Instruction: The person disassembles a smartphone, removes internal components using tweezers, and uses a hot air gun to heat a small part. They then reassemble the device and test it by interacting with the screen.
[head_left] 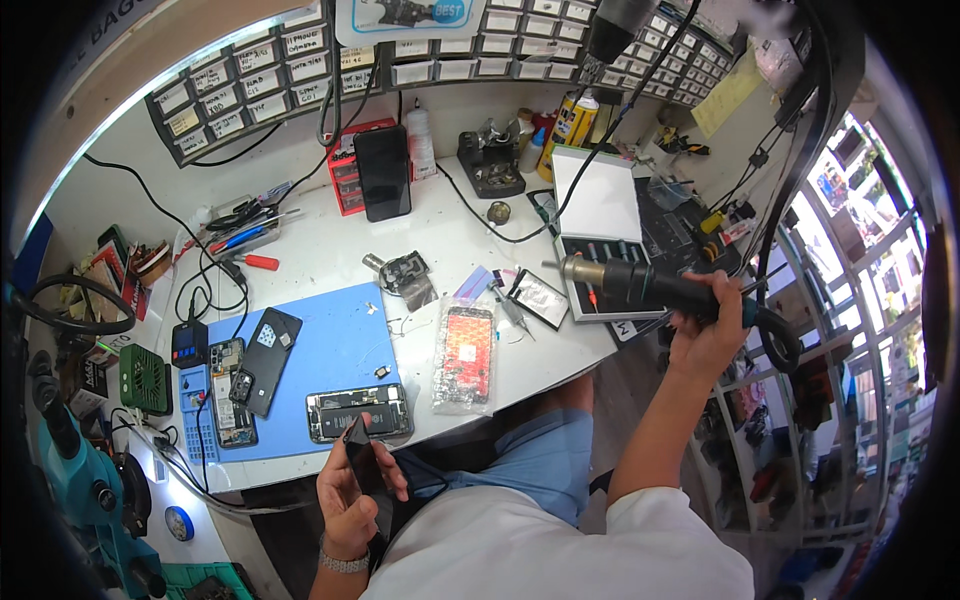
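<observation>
My left hand (345, 500), with a metal watch at its wrist, grips a thin black phone-sized panel (364, 456) just off the table's front edge. The panel is tilted, so I cannot tell whether it is a whole phone or only a screen. My right hand (706, 330) is wrapped round the handle of a black hot air gun (640, 285), raised at the right with its metal nozzle pointing left. Nearest the left hand lies an opened phone (358, 414), its battery and inner parts bare, on the blue mat (330, 335).
More phone parts rest on the mat: another opened phone (232, 395) and a dark back cover (270, 360). A bagged red-faced phone part (465, 350) lies right of it. A screwdriver box (600, 205) stands open below the gun's nozzle. A teal microscope (75, 470) fills the left edge.
</observation>
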